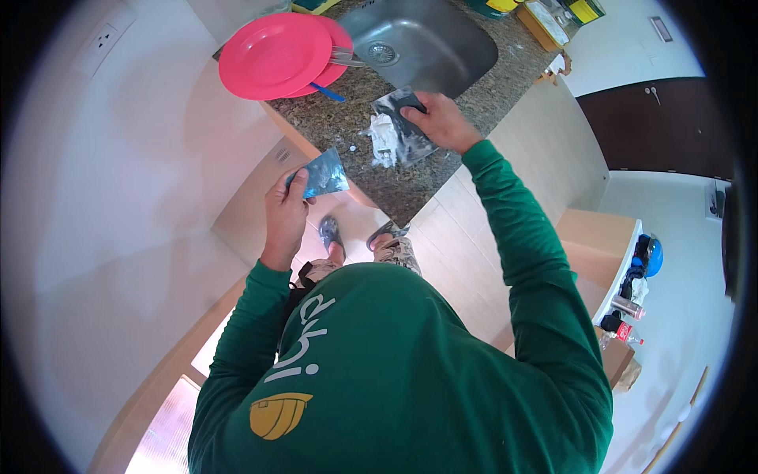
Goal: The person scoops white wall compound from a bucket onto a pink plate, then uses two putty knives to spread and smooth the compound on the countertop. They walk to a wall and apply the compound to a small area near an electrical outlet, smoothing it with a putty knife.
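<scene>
My left hand (286, 209) is closed on a flat metal scraper (326, 174), pinched between thumb and fingers. Its bluish, shiny blade has whitish smears and is held just off the counter's near left edge. My right hand (446, 124) grips a dark flat spreader (414, 142) over the granite counter, thumb on top. White paste (384, 141) lies in a thick lump along the spreader's left side. Whether the spreader touches the stone I cannot tell. A small white blob sits on the counter left of the paste.
Stacked pink plates (276, 55) stand at the counter's far left, with forks (346, 57) and a blue-handled utensil (326, 92) beside them. A steel sink (426, 39) lies behind my right hand. An open box (543, 28) holds white material at the far right. A white wall (142, 158) rises on the left.
</scene>
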Available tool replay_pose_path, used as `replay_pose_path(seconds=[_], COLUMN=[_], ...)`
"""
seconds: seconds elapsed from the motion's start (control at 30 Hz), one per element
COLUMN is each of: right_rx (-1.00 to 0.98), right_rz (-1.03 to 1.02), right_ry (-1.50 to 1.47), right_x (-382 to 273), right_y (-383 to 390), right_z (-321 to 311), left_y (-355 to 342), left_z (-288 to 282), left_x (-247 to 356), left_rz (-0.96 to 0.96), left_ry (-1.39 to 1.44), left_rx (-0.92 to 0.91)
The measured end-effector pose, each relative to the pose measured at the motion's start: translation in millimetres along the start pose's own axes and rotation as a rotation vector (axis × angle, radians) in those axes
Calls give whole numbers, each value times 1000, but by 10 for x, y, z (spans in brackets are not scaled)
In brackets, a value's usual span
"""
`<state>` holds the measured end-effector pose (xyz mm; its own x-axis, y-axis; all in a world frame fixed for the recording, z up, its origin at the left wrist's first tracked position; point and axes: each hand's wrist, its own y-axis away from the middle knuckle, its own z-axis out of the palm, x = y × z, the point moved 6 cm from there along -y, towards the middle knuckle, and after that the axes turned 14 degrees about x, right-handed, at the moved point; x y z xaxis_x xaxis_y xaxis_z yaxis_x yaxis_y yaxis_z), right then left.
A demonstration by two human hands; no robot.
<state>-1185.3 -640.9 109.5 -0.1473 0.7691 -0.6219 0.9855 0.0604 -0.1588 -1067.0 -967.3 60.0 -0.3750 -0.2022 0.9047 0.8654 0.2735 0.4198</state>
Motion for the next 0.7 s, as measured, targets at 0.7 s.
replay_pose_path(seconds=[0.7], right_rx=[-33], right_rz=[-597], right_ry=[604], right_x=[-783], right_y=[881], right_z=[-97], left_y=[28], left_z=[-215], left_x=[-14], left_rz=[8], left_ry=[70], left_rx=[82])
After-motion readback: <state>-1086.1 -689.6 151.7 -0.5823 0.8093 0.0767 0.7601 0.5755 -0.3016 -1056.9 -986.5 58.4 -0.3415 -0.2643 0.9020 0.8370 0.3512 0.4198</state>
